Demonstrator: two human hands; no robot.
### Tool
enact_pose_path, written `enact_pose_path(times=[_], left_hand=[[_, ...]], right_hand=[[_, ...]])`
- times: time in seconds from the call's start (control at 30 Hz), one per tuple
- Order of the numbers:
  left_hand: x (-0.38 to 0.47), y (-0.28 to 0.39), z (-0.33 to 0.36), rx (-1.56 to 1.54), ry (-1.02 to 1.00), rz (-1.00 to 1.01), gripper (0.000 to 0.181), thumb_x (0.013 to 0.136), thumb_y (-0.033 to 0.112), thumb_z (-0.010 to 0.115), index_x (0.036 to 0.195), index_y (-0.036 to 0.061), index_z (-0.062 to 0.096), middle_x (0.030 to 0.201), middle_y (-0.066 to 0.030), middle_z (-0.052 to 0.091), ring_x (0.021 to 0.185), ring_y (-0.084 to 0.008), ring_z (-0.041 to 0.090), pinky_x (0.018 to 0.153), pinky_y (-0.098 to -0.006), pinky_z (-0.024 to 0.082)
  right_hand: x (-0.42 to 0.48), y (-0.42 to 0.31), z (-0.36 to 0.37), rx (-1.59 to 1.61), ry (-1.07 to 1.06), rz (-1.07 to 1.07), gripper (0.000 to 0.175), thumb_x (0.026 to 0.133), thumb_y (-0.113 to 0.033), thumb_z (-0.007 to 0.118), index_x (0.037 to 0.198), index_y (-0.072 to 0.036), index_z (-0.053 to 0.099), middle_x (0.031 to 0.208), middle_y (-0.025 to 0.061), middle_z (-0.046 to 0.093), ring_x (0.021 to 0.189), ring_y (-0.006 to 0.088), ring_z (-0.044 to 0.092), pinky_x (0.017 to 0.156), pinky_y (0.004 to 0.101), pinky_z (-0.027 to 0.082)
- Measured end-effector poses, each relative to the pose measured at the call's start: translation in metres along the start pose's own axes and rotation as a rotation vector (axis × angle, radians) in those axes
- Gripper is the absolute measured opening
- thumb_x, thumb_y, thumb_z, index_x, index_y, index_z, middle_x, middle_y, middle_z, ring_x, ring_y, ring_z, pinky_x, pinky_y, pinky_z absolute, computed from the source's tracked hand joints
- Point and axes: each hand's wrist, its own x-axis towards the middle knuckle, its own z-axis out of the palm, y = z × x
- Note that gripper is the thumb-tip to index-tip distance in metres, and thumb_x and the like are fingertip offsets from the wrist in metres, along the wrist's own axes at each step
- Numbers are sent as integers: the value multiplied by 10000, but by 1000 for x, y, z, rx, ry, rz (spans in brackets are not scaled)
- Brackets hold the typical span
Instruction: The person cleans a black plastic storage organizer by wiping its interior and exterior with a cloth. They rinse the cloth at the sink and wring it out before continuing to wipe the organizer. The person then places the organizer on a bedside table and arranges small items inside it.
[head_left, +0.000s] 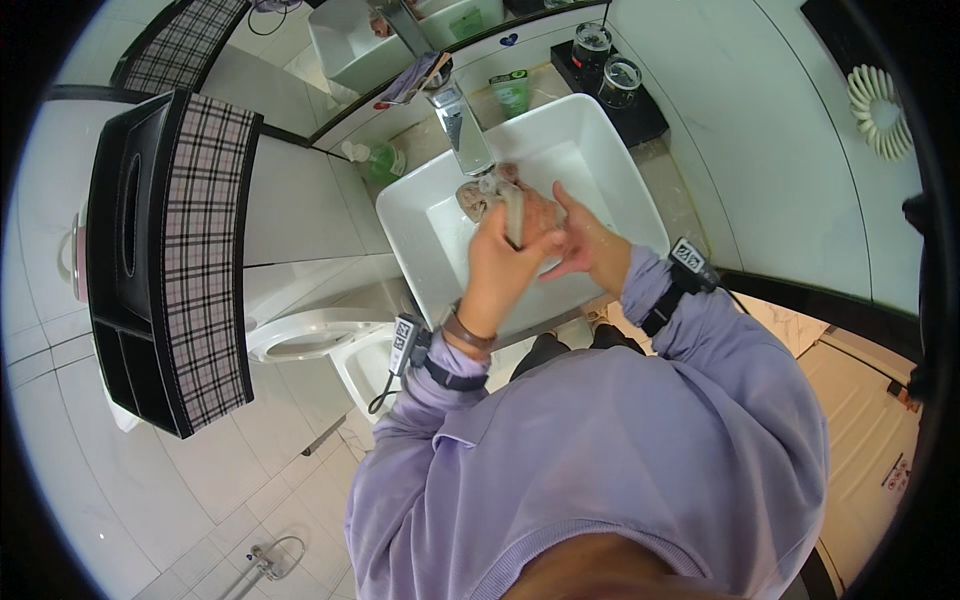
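Observation:
A wet, wrinkled, brownish cloth item (474, 199) hangs below the chrome faucet (466, 139), over the white rectangular basin (405, 259). Water appears to run onto it. My left hand (501, 259) is closed around part of the cloth, with a pale band of it rising above the fingers. Close on the right, my right hand (589, 236) has its thumb raised and its fingers spread, its palm turned towards the bunched cloth. Motion blur and the left hand hide where the cloth meets the right palm.
Behind the basin are a green tube (511, 94) and a green pump bottle (384, 161). Two glass cups (592, 45) (620, 81) stand on a black tray (646, 127). A plaid-sided black organizer (210, 262) and a toilet (322, 322) are at left.

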Motion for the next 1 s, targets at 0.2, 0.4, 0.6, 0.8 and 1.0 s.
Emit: enact_pose_path(times=[0.2,0.4,0.6,0.8,1.0], left_hand=[[-23,41,19,146,-61,264,555,717,218,905,1165,29,637,1100,-99,684,1043,-186,638,921,-340,498],[40,-42,-48,-35,191,84,352,830,108,797,1108,-22,626,967,-33,689,842,-114,621,753,-282,529],[100,-157,-37,316,365,-247,549,793,270,848,1110,-85,572,999,-123,681,859,-181,640,757,-305,521],[115,-175,16,36,568,-62,719,768,200,872,1250,-81,417,1112,-149,595,983,-238,610,854,-348,511],[83,-90,26,-353,139,-28,460,804,219,842,1093,-16,571,969,-88,686,828,-191,657,734,-315,544]], right_hand=[[12,25,4,-1249,-301,-949,440,1064,-373,368,1376,-72,445,1415,57,514,1291,233,502,1100,473,401],[15,-13,-2,298,62,-435,325,972,-212,572,1240,-29,576,1313,146,587,1236,303,565,1069,466,446],[28,-34,-19,237,133,-515,544,953,-369,618,1419,-144,450,1469,50,466,1423,236,339,1163,567,188],[10,-21,-8,109,189,-378,718,923,-516,632,1511,-253,314,1602,61,269,1502,248,159,1125,666,136],[16,-17,7,164,88,-294,745,877,-688,592,1413,-184,476,1418,71,523,1316,296,475,1051,651,353]])
